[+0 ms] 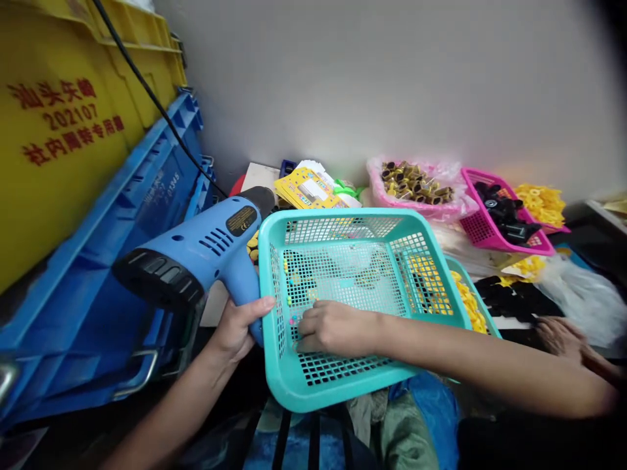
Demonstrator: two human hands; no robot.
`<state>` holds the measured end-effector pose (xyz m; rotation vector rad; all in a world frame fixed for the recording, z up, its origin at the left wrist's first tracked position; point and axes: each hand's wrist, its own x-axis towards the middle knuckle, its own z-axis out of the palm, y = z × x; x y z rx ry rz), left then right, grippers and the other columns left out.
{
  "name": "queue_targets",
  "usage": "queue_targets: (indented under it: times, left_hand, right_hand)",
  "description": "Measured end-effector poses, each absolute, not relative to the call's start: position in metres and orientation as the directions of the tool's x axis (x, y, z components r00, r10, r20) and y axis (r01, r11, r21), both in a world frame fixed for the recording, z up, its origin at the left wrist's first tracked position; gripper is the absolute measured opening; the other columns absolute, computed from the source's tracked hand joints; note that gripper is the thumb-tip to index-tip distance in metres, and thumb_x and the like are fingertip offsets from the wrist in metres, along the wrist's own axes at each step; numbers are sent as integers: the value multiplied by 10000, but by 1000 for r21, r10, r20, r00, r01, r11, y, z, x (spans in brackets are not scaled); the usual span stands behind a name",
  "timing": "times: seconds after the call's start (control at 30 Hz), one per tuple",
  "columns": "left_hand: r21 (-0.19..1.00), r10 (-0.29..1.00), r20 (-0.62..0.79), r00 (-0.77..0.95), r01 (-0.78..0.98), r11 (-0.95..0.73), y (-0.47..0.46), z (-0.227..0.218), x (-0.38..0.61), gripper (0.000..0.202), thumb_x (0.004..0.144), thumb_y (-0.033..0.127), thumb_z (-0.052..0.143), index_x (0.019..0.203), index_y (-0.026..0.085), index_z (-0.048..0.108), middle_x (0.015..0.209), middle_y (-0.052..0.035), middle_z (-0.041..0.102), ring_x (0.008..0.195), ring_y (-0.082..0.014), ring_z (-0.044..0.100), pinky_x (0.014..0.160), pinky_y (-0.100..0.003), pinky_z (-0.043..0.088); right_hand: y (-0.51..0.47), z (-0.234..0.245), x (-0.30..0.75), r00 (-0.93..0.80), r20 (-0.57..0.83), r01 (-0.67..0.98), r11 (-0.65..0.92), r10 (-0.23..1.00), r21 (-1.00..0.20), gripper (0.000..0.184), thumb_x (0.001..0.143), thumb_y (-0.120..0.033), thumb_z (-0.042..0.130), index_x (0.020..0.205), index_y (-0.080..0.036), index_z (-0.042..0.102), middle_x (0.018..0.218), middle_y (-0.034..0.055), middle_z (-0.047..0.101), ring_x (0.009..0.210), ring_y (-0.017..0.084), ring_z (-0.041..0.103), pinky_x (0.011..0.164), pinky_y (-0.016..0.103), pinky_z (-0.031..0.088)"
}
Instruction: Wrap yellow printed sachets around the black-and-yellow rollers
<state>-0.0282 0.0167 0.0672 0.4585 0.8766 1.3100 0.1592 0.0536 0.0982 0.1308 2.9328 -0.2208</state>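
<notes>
A turquoise plastic mesh basket (343, 395) sits tilted in front of me. My left hand (238, 329) grips its left rim, thumb on top and the other fingers partly hidden. Right behind that hand is the handle of a blue heat gun (210, 241), whose nozzle points up and to the right. Whether my fingers also touch the handle, I cannot tell. Inside the basket, my right hand (330, 326) is closed, fingertips down near the mesh floor at the left. Tiny pink and blue pieces (294, 320) lie beside its fingers; what it pinches is hidden.
Yellow parts (467, 300) fill another basket underneath. Behind stand a pink lined tub (443, 209) of gold-brown pieces and a pink basket (475, 228) of black parts. Blue crates (147, 196) and a yellow crate (53, 196) crowd the left. Another person's hand (561, 336) is at right.
</notes>
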Motion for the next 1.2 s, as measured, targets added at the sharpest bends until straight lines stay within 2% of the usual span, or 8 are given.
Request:
queue_targets:
  times: [0.2, 0.37, 0.6, 0.7, 0.77, 0.9, 1.03, 1.2]
  left_hand:
    - [707, 962, -271, 44, -668, 230, 16, 62, -34, 592, 560, 209, 770, 1128, 141, 613, 856, -50, 738, 788, -269, 688, 756, -387, 568]
    - [705, 967, -250, 43, -677, 212, 20, 62, -41, 588, 562, 186, 775, 1127, 150, 618, 876, -54, 748, 777, -259, 697, 740, -367, 581]
    - [698, 945, -327, 4, -674, 244, 23, 61, -56, 573, 545, 185, 793, 1096, 169, 637, 806, -35, 758, 647, -230, 702, 703, -347, 595]
    - [707, 948, -317, -23, -672, 220, 22, 65, -57, 631, 558, 187, 787, 1162, 188, 605, 929, -48, 754, 729, -246, 711, 753, -357, 589]
    - [722, 952, -302, -46, -664, 197, 21, 68, -56, 661, 559, 191, 786, 1190, 186, 588, 991, -59, 742, 801, -271, 709, 783, -374, 584]
    - [741, 960, -271, -64, -650, 166, 19, 69, -52, 686, 543, 176, 789, 1196, 188, 578, 1053, -58, 723, 894, -295, 692, 839, -394, 564]
    - [742, 958, -286, -33, -640, 199, 18, 68, -47, 591, 541, 189, 783, 1107, 146, 619, 940, -68, 747, 872, -305, 695, 813, -393, 570]
    - [717, 955, -297, 20, -656, 237, 18, 67, -41, 575, 550, 205, 774, 1100, 137, 620, 847, -68, 756, 836, -313, 701, 780, -416, 580]
  right_hand:
    - [56, 93, 154, -983, -170, 93, 985, 68, -148, 129, 869, -221, 486, 833, -196, 607, 895, 33, 624, 772, 166, 549, 675, 300, 471]
    - [69, 137, 172, -918, 70, 359, 894, 390, -269, 90, 787, -143, 492, 820, -197, 555, 825, 35, 627, 767, 149, 580, 688, 285, 492]
    - [128, 201, 271, -111, 767, 892, 404, 632, -203, 20, 750, -206, 566, 762, -211, 550, 745, 13, 611, 685, 166, 597, 682, 334, 495]
    - [157, 207, 310, -24, 458, 988, 91, 889, -125, 88, 696, -264, 622, 701, -192, 573, 709, 35, 614, 683, 204, 599, 672, 370, 493]
    - [166, 204, 312, -110, 316, 991, 127, 942, -36, 97, 699, -276, 630, 702, -185, 596, 796, 75, 635, 816, 249, 609, 748, 407, 486]
    - [140, 184, 250, -361, 395, 889, 440, 845, -128, 114, 820, -282, 549, 825, -204, 633, 904, 74, 650, 877, 217, 598, 778, 373, 475]
    - [87, 149, 168, -826, 18, 520, 775, 563, -358, 149, 869, -259, 532, 860, -215, 674, 829, 21, 674, 783, 140, 602, 731, 276, 460]
    - [65, 101, 126, -877, -186, 478, 842, 443, -251, 171, 817, -336, 614, 832, -185, 691, 779, 34, 673, 704, 152, 594, 589, 259, 402]
